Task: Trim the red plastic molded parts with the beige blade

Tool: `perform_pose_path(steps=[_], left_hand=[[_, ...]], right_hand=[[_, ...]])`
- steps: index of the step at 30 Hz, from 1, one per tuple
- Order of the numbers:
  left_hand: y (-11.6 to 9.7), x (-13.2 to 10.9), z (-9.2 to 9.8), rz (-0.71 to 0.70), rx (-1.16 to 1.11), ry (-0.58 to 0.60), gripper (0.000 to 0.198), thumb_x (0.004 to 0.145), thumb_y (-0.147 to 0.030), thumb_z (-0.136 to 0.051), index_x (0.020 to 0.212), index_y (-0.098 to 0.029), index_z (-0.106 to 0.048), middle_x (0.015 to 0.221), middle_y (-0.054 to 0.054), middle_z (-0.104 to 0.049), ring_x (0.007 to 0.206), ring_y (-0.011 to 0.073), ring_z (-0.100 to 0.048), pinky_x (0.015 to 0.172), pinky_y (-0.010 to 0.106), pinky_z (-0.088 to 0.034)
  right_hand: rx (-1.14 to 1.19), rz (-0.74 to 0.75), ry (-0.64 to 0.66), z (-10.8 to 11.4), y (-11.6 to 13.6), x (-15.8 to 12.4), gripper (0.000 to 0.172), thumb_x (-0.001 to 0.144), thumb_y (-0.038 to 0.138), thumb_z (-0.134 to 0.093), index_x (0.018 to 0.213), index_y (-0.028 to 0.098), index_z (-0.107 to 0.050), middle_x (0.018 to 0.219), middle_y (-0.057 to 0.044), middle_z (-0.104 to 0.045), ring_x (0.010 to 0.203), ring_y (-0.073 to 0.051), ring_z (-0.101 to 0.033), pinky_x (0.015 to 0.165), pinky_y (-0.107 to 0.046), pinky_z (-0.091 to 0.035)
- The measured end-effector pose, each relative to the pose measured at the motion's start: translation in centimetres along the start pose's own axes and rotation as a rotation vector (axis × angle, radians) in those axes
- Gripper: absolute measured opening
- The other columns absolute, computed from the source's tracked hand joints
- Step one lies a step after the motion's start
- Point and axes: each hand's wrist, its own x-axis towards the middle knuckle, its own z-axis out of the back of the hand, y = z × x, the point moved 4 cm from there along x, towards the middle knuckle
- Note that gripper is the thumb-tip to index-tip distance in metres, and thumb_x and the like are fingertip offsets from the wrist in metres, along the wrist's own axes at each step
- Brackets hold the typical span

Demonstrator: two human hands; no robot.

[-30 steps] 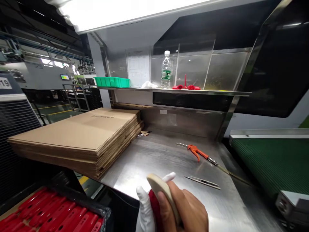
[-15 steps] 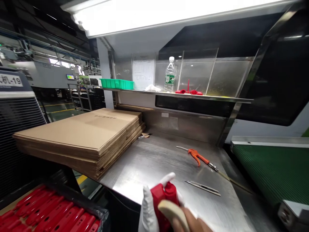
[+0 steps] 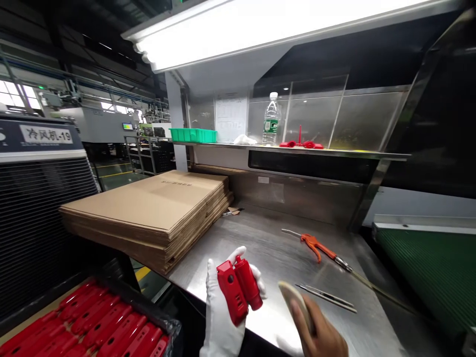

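Observation:
My left hand (image 3: 223, 317), in a white glove, holds a red plastic part (image 3: 238, 288) upright over the near edge of the steel workbench (image 3: 260, 248). To its right my bare right hand (image 3: 320, 334) grips a flat beige pad (image 3: 293, 302), held apart from the red part. A black tray of several more red plastic parts (image 3: 92, 327) lies at the lower left, below the bench.
A thick stack of flattened cardboard boxes (image 3: 156, 210) covers the bench's left side. An orange-handled air gun (image 3: 316, 245) and tweezers (image 3: 327, 297) lie on the right. The shelf above carries a green bin (image 3: 193, 135), a water bottle (image 3: 271, 119) and red pieces (image 3: 301, 144). A green conveyor (image 3: 427, 263) runs at right.
The right hand with the pad has drawn away to the right, off the red part. The left hand has lifted the part, which now shows fully. The camera has tilted and shifted.

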Motion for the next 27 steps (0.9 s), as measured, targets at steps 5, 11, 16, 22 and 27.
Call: perform_pose_path(steps=[5, 11, 16, 22, 27], left_hand=[[1.9, 0.5, -0.5, 0.081, 0.024, 0.006, 0.076, 0.082, -0.074, -0.048, 0.133, -0.018, -0.054, 0.076, 0.009, -0.069, 0.063, 0.0241, -0.066, 0.063, 0.038, -0.054], [4.2, 2.0, 1.4, 0.142, 0.148, 0.036, 0.086, 0.084, -0.076, -0.038, 0.144, -0.015, -0.037, 0.073, 0.009, -0.068, 0.060, 0.0281, -0.064, 0.055, 0.040, -0.051], [5.5, 2.9, 1.8, 0.111, 0.275, 0.124, 0.075, 0.090, -0.068, -0.035, 0.144, -0.015, -0.038, 0.077, 0.008, -0.067, 0.061, 0.0253, -0.064, 0.060, 0.038, -0.050], [4.8, 4.1, 1.4, 0.050, 0.331, 0.037, 0.071, 0.090, -0.067, -0.039, 0.141, -0.017, -0.042, 0.079, 0.007, -0.068, 0.063, 0.0217, -0.063, 0.063, 0.034, -0.049], [3.8, 6.0, 2.7, 0.035, 0.246, -0.060, 0.072, 0.087, -0.070, -0.043, 0.137, -0.019, -0.049, 0.080, 0.009, -0.069, 0.066, 0.0244, -0.064, 0.062, 0.037, -0.050]], right_hand=[[-0.031, -0.016, 0.258, -3.7, -4.0, 9.2, 0.037, 0.105, 0.042, -0.041, 0.137, 0.025, -0.050, 0.103, -0.002, -0.071, 0.092, -0.020, -0.068, 0.077, -0.032, -0.054], [-0.360, -0.326, 0.389, -3.1, -16.4, 17.0, 0.053, 0.090, 0.054, -0.064, 0.125, 0.015, -0.056, 0.122, -0.011, -0.057, 0.112, -0.027, -0.054, 0.097, -0.048, -0.044], [-0.420, -0.391, 0.494, -3.9, -20.8, 18.9, 0.050, 0.087, 0.060, -0.063, 0.111, 0.016, -0.061, 0.115, -0.009, -0.058, 0.104, -0.025, -0.056, 0.091, -0.044, -0.045], [-0.270, -0.028, 0.338, -0.3, -17.0, 14.4, 0.063, 0.078, 0.048, -0.070, 0.128, 0.015, -0.051, 0.117, -0.013, -0.057, 0.108, -0.026, -0.055, 0.090, -0.036, -0.045], [-0.166, 0.493, -0.077, 5.0, -13.9, 6.4, 0.079, 0.081, 0.039, -0.060, 0.152, 0.020, -0.030, 0.117, -0.011, -0.059, 0.090, -0.023, -0.061, 0.074, -0.035, -0.052]])
